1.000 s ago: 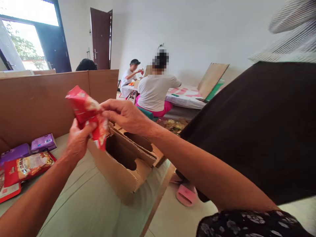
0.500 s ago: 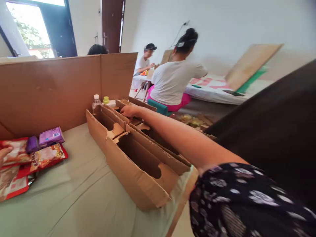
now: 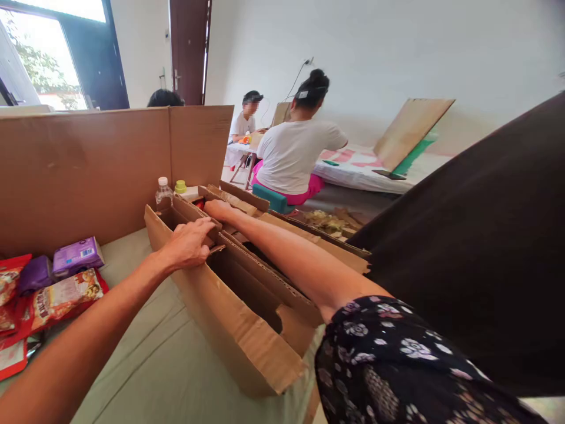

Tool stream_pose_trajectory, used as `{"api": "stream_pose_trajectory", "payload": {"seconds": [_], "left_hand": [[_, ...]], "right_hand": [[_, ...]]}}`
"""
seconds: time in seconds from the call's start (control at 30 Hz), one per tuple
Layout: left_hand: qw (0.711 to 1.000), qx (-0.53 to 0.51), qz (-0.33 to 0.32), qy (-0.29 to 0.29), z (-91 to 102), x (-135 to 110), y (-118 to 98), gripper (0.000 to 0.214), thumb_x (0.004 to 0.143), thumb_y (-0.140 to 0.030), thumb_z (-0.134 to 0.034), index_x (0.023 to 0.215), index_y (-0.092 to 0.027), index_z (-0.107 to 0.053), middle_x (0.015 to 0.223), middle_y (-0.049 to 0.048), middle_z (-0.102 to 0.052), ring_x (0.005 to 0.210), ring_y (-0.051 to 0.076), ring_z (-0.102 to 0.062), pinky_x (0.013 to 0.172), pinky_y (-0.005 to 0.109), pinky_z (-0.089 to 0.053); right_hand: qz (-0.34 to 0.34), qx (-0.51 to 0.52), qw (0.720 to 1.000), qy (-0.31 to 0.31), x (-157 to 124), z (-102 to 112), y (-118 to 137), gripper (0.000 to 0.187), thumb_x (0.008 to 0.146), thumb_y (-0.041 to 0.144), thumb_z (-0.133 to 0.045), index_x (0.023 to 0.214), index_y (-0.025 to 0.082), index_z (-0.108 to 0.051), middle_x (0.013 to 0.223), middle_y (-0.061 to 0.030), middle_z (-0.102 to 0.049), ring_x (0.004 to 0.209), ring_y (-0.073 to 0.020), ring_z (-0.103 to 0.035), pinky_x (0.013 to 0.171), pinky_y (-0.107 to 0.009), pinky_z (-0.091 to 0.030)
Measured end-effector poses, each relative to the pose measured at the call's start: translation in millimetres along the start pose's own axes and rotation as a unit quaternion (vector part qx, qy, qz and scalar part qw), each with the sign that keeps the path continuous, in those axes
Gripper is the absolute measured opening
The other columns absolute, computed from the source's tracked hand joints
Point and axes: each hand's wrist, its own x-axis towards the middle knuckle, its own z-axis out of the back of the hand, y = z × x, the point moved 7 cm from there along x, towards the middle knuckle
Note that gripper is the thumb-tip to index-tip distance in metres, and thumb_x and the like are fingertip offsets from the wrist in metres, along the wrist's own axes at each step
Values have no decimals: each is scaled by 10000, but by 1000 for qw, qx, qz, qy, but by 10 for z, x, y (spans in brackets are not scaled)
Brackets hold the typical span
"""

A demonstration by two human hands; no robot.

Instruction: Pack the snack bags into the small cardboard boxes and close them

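Observation:
A cardboard box (image 3: 247, 341) with several compartments sits on the green cloth (image 3: 145, 353). My left hand (image 3: 189, 241) lies across its near-left wall, fingers curled over the divider between two compartments. My right hand (image 3: 217, 211) reaches into the far right compartment; its fingers are mostly hidden behind the cardboard. Something small and red (image 3: 199, 204) shows beside those fingertips, too little of it to name. On the left lie a red snack bag (image 3: 66, 297) with a food picture, other red bags partly out of view, and a purple packet (image 3: 78, 254).
A clear bottle (image 3: 163, 191) with a white cap and a yellow-green cap (image 3: 180, 186) stand behind the box. A tall cardboard panel (image 3: 88, 171) borders the cloth. Dark fabric (image 3: 463, 253) hangs at right. A person (image 3: 293, 153) sits beyond; others are farther back.
My left hand has moved from the red bags onto the box's divider. My right hand stays in the far compartment, where something red now shows. The view has shifted slightly.

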Motion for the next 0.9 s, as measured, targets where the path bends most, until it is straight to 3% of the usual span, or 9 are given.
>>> {"api": "stream_pose_trajectory", "payload": {"seconds": [0.1,0.27,0.4,0.57,0.63,0.7,0.77,0.83,0.9], "left_hand": [[1000,-2,2,28,-153,130,54,496,919,-272,-681,1386,-181,-544,1542,144,-471,1370,330,-509,1125,588,-440],[999,-30,14,-6,-170,71,163,395,956,-380,-658,1297,-188,-603,1394,115,-586,1268,289,-578,1079,558,-481],[986,-84,65,-127,-5,-63,325,364,962,-391,-648,1256,-178,-618,1318,106,-622,1205,270,-609,1039,531,-510],[921,-200,138,-306,448,-344,638,553,873,-385,-735,1351,-179,-551,1407,146,-570,1334,327,-535,1125,585,-431],[888,-264,151,-346,662,-450,722,753,773,-409,-805,1419,-195,-483,1485,178,-513,1413,352,-474,1153,561,-415],[855,-328,156,-371,863,-566,752,916,700,-486,-832,1468,-216,-413,1534,191,-469,1442,364,-451,1131,535,-450],[825,-382,159,-386,1024,-745,735,939,669,-583,-818,1442,-208,-437,1481,183,-533,1382,367,-521,1069,527,-514],[797,-417,170,-402,1133,-1036,708,854,649,-599,-825,1339,-187,-536,1349,150,-640,1278,349,-603,1018,507,-558],[774,-428,193,-424,1191,-1423,707,706,671,-519,-852,1235,-172,-608,1246,115,-688,1208,313,-636,1001,475,-572]], "right_hand": [[-25,-4,999,-46,-58,287,-117,358,980,386,-650,1264,167,-630,1274,-104,-646,1092,-231,-660,927,-442,-570],[-69,0,984,-162,-357,828,-272,266,971,246,-574,1123,117,-749,1140,-179,-749,1125,-285,-688,885,-323,-531],[-68,8,970,-234,-615,1110,-249,274,933,197,-537,1045,148,-783,1100,-156,-773,1087,-279,-696,831,-290,-509],[-55,22,936,-346,-968,1480,-148,359,992,258,-433,1091,131,-753,1126,-180,-744,1074,-295,-672,830,-343,-493],[-10,57,914,-401,-1160,1633,10,316,983,255,-458,995,138,-752,1015,-145,-749,996,-270,-672,816,-340,-481],[86,113,896,-422,-1333,1709,297,248,951,217,-513,844,145,-726,848,-84,-718,863,-213,-658,770,-306,-464],[228,181,882,-372,-1433,1677,677,232,934,187,-546,752,148,-683,730,-26,-655,733,-143,-617,695,-253,-444],[365,255,853,-271,-1453,1576,988,196,945,204,-569,799,146,-685,706,9,-634,654,-96,-590,623,-207,-432],[409,329,828,-199,-1336,1498,1009,179,979,254,-564,930,144,-697,760,12,-662,624,-76,-597,567,-181,-432]]}}
